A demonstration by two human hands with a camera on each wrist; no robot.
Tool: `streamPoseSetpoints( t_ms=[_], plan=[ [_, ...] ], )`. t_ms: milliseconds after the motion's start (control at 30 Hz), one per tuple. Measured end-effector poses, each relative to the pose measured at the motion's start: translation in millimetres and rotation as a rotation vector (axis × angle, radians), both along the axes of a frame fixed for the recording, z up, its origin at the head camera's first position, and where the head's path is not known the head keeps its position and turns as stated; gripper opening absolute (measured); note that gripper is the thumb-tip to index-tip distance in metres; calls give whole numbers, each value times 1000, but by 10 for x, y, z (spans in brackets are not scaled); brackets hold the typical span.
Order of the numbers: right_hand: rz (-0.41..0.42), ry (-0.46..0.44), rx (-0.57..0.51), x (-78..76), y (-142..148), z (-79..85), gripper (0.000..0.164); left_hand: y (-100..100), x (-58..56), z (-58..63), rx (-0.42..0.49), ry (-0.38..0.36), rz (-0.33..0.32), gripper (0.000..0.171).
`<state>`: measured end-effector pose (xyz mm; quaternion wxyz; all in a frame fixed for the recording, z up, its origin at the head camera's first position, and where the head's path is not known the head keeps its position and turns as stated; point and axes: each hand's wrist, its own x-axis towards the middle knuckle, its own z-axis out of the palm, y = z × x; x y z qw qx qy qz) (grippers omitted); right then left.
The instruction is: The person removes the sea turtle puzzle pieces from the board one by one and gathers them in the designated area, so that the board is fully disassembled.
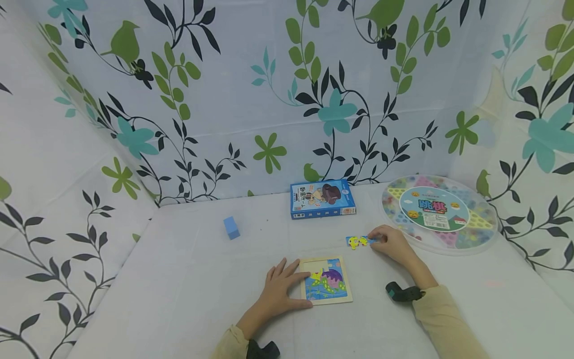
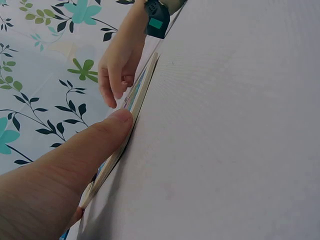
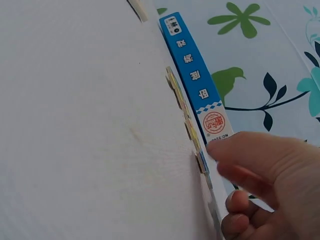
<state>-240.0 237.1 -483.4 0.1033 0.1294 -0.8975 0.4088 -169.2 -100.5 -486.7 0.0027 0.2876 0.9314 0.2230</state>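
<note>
One puzzle board [image 1: 332,300]: square, pale wood rim, glossy printed picture in blue, green, purple, pink and yellow, pale patch in its far part. Loose puzzle pieces [image 1: 354,242]: at least two, flat, thin, blue and yellow, knobbed edges, in a short row on the counter [image 1: 179,279]; exact count can't be told, fingers cover one end. Two hands, two beige sleeves [image 1: 446,314], two black wrist cameras [image 1: 401,293].

One card box, blue with a printed lid [image 1: 323,199], beyond the puzzle board. One round game set [image 1: 441,212], shiny clear plastic, many-coloured with an oval label, beyond and right of the puzzle board. One small blue block [image 1: 231,228], smooth, box-shaped, beyond and left of the puzzle board. White cloth [image 1: 215,99] with leaf, bird and flower print behind everything.

Left hand [image 1: 279,287]: at the puzzle board's left side, fingers spread apart, thumb along the near edge, index finger reaching over the left rim. Right hand [image 1: 396,245]: beyond and right of the puzzle board, fingers bent, tips at the right end of the row of pieces; can't tell if they pinch one. Rest of the row lies just left of those fingertips.
</note>
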Motion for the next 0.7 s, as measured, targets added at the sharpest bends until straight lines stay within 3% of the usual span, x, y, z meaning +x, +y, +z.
streamPoseSetpoints(
  t_ms=[133, 333, 700],
  plan=[
    [-15, -18, -89, 13, -78, 99, 17, -3, 3, -9, -4, -5, 3, 68],
    [15, -2, -104, 63, -209, 258, 20, -2, 1, -25, -2, -5, 3, 68],
    [137, -6, -75, 129, -497, 282, 18, -13, -7, -24, -1, 0, 0, 68]
  ],
)
